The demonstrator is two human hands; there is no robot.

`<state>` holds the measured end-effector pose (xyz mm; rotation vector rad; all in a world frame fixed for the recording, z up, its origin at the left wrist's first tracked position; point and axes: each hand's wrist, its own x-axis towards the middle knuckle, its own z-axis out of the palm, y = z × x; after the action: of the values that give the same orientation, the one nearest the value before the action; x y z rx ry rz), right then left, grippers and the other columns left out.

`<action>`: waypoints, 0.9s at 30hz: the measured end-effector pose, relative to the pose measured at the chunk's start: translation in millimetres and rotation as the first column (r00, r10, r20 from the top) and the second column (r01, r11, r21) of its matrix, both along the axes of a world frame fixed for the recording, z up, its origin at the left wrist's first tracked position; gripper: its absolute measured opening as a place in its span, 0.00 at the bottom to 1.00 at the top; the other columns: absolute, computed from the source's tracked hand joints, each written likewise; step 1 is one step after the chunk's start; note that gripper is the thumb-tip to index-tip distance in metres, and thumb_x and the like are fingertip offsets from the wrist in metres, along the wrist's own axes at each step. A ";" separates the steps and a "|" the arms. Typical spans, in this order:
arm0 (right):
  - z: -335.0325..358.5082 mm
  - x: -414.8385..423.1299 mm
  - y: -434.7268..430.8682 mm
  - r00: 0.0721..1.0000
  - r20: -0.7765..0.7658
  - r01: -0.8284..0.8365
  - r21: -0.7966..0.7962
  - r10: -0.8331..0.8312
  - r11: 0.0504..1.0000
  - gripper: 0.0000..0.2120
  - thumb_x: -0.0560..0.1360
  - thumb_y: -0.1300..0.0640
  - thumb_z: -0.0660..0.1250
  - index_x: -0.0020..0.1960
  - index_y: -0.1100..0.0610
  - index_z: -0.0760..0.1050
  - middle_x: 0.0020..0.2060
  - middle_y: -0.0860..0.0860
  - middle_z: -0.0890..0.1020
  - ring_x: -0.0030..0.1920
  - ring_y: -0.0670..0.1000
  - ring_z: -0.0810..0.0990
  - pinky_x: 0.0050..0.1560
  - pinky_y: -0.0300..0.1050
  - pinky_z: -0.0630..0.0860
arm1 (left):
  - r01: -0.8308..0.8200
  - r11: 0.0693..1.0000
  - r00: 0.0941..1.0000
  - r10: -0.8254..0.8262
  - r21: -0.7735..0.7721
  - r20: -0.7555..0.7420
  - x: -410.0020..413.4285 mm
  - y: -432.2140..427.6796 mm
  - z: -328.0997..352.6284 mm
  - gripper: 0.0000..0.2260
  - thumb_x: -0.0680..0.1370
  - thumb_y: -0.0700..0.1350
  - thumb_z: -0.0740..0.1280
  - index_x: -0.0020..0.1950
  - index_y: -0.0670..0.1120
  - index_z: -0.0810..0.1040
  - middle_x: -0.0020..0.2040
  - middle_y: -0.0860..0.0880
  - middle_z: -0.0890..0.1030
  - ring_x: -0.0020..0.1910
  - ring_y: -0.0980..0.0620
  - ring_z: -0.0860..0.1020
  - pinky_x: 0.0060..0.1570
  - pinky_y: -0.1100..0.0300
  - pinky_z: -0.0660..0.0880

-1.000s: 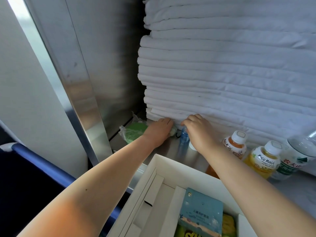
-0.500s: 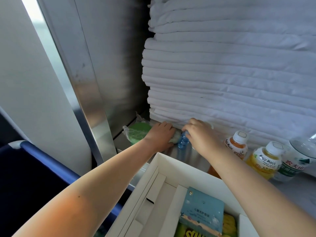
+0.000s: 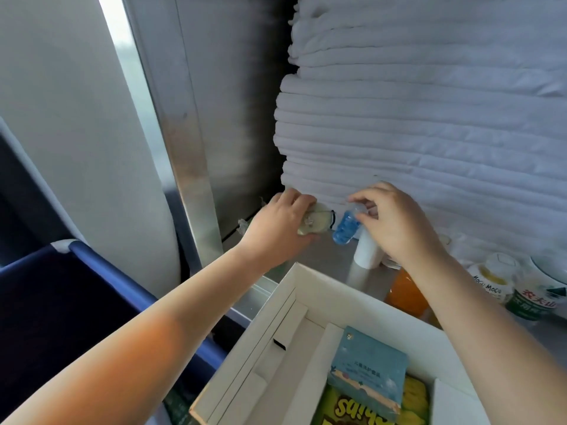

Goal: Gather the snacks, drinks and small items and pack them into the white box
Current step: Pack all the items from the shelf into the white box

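My left hand (image 3: pixel 277 228) grips a small pale clear-wrapped packet (image 3: pixel 316 225) with a black loop, above the steel shelf. My right hand (image 3: pixel 395 222) pinches the top of a small blue bottle (image 3: pixel 345 228), tilted beside the packet. Under that hand stands a small white cylinder (image 3: pixel 366 251). The open white box (image 3: pixel 310 280) lies in front, holding a light-blue card packet (image 3: pixel 368 372) and a yellow-green snack bag (image 3: pixel 352 409). An orange drink bottle (image 3: pixel 405 292) is partly hidden behind my right forearm.
Stacked white folded linen (image 3: pixel 429 118) fills the shelf behind the hands. A Mogu Mogu bottle (image 3: pixel 491 280) and a green-labelled water bottle (image 3: pixel 540 296) stand at right. A steel post (image 3: pixel 190 179) and blue-edged bin (image 3: pixel 92 271) are at left.
Both hands have lifted and drawn back from the foot of the linen stack, the left one with the pale packet and the right one with the blue bottle. The white cylinder is now uncovered.
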<state>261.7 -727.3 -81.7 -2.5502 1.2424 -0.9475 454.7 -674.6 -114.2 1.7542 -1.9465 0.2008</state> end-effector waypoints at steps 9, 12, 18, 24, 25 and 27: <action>21.3 -26.5 57.2 0.966 0.246 -0.146 0.237 0.086 0.960 0.09 0.72 0.54 0.71 0.49 0.41 0.79 0.40 0.38 0.81 0.44 0.34 0.79 0.37 0.24 0.73 | 0.007 0.997 0.980 0.010 0.083 -0.197 -11.5 110.3 1.3 0.29 0.67 0.60 0.72 0.65 0.55 0.70 0.57 0.59 0.68 0.52 0.59 0.68 0.48 0.73 0.65; 14.8 -28.7 64.0 0.961 0.249 -0.206 0.351 0.121 0.914 0.06 0.70 0.51 0.72 0.46 0.41 0.81 0.40 0.38 0.83 0.43 0.40 0.81 0.42 0.35 0.79 | -0.010 0.992 0.980 0.035 0.127 -0.198 -15.2 134.7 -6.7 0.28 0.66 0.62 0.70 0.64 0.58 0.70 0.54 0.61 0.66 0.51 0.61 0.66 0.46 0.74 0.63; 1.1 -23.9 74.3 0.952 0.246 -0.282 0.458 0.185 0.843 0.06 0.67 0.49 0.73 0.44 0.46 0.83 0.39 0.42 0.84 0.42 0.42 0.82 0.49 0.41 0.78 | -0.060 0.986 0.977 0.090 0.157 -0.193 -15.6 152.7 -14.1 0.28 0.66 0.62 0.70 0.64 0.57 0.70 0.52 0.62 0.64 0.50 0.62 0.64 0.44 0.75 0.62; -16.1 -17.5 82.3 0.972 0.117 -0.237 0.515 0.206 0.824 0.04 0.68 0.50 0.74 0.42 0.47 0.81 0.36 0.41 0.84 0.38 0.41 0.81 0.40 0.32 0.74 | -0.091 0.980 0.975 0.123 0.175 -0.184 -15.5 152.9 -23.5 0.29 0.67 0.59 0.72 0.66 0.55 0.70 0.53 0.59 0.64 0.53 0.61 0.62 0.50 0.66 0.62; -20.7 -16.1 84.0 0.978 0.056 -0.201 0.505 0.200 0.839 0.04 0.68 0.49 0.74 0.41 0.46 0.81 0.35 0.39 0.83 0.37 0.39 0.81 0.40 0.34 0.74 | -0.095 0.980 0.976 0.126 0.172 -0.180 -15.3 152.6 -24.5 0.29 0.67 0.60 0.72 0.65 0.55 0.70 0.53 0.60 0.63 0.53 0.61 0.61 0.51 0.66 0.62; -31.5 -12.6 87.7 0.980 -0.066 -0.136 0.457 0.185 0.879 0.05 0.67 0.46 0.74 0.40 0.45 0.80 0.34 0.35 0.81 0.36 0.36 0.78 0.36 0.33 0.71 | -0.105 0.980 0.975 0.136 0.170 -0.178 -15.1 151.4 -26.2 0.29 0.67 0.60 0.72 0.65 0.54 0.70 0.53 0.59 0.63 0.53 0.61 0.61 0.51 0.66 0.61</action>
<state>249.1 -639.6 -113.1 -2.3052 1.0963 -0.4250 439.6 -523.2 -140.4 1.9206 -1.7628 -0.0808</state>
